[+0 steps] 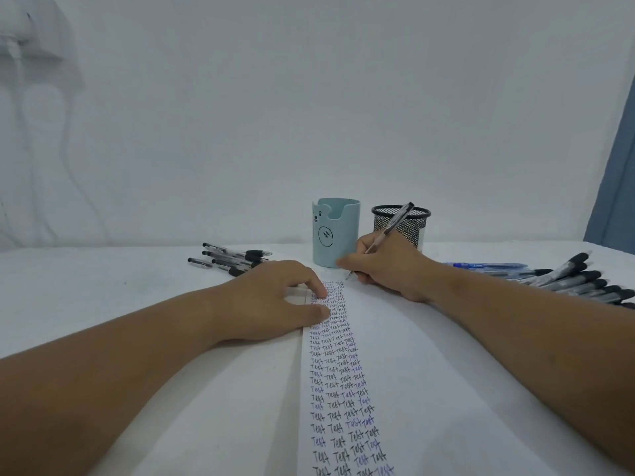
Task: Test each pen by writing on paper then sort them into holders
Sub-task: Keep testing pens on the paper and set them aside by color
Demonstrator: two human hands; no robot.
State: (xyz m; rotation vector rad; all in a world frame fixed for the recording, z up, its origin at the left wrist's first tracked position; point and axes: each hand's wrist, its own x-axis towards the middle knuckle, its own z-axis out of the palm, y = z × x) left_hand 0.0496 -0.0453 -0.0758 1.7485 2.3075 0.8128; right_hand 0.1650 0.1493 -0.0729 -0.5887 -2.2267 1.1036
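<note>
Clear plastic with a dark clip end, the pen (390, 231) sits in the grip of the right hand (388, 266): thumb and fingers are curled closed around its lower barrel in an ordinary writing hold. Its tip touches the paper (405, 372) at the head of the written columns, and its clip end leans up and back across the front of the black mesh holder (409, 225). The heel of this hand rests on the paper, probably to steady the stroke.

Just left of the pen tip, the left hand (275, 300) lies on the paper's left edge. Its fingers are only loosely bent, hold nothing, and press their tips onto the sheet, apparently to stop it sliding during writing.

From the pen tip towards the viewer run columns of the repeated word "Test", most in black ink, a few in blue or purple.

Directly behind the pen tip stands a pale blue holder (335, 231) with a bear face; the mesh holder stands just to its right. No pens show above either rim.

Well left of the pale blue holder lies a small group of black pens (233, 258) on the white tabletop (103, 286). Well right of the mesh holder lies a larger heap of pens (577, 280), with a blue pen (488, 265) at its near end. Which pile has been tested cannot be told.
</note>
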